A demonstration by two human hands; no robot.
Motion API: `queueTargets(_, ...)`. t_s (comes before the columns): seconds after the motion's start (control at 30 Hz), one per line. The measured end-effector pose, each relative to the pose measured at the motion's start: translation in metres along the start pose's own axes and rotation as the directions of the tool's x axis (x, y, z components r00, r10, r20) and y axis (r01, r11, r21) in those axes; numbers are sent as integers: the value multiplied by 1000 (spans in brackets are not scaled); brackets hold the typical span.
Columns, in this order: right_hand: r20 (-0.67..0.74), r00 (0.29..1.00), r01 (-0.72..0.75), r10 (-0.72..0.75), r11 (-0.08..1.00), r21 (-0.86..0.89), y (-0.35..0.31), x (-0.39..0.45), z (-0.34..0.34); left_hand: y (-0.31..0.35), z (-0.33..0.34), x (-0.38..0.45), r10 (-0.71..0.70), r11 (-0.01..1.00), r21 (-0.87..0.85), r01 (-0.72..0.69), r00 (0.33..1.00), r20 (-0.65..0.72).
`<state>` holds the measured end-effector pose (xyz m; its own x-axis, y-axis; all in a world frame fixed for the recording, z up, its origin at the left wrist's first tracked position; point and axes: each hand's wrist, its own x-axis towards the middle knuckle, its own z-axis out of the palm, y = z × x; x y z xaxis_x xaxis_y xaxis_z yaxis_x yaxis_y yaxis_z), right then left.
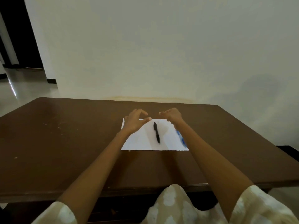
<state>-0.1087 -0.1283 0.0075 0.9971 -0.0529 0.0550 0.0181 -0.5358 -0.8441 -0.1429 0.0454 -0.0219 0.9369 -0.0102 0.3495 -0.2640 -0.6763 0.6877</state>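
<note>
Both left hand (pixel 135 122) and right hand (pixel 173 116) poised above far edge of paper (pixel 139 141), fingers loosely curved, empty; next probably calls for gripping pen (pixel 156 132).

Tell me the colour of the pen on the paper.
The pen is black, clearest in the head view.

table (pixel 64 143): dark brown
sheet of paper (pixel 140 143): white, blue marks (pixel 182 139) along its right edge
pen (pixel 156 132): black
sleeves (pixel 262 206): beige, pale blotches
wall (pixel 145 46): off-white
</note>
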Motion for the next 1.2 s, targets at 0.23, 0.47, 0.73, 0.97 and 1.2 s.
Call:
queueTargets(0.23,-204,979,6,31,983,182,30,6,-52,62,77,8,-47,934,348,77,994,-96)
queueTargets(0.47,-200,980,44,13,960,276,52,16,-74,92,132,31,-208,794,599,105,973,105)
queueTargets(0.73,-178,984,50,25,912,407,65,32,-80,90,136,48,-302,905,360,226,938,168)
queueTargets(0.97,-180,984,103,4,808,580,50,43,-84,82,110,57,-195,894,-398,205,979,65)
queueTargets(1.2,-224,968,227,-116,785,577,11,41,-72,86,112,63,-129,897,-442,17,966,-224)
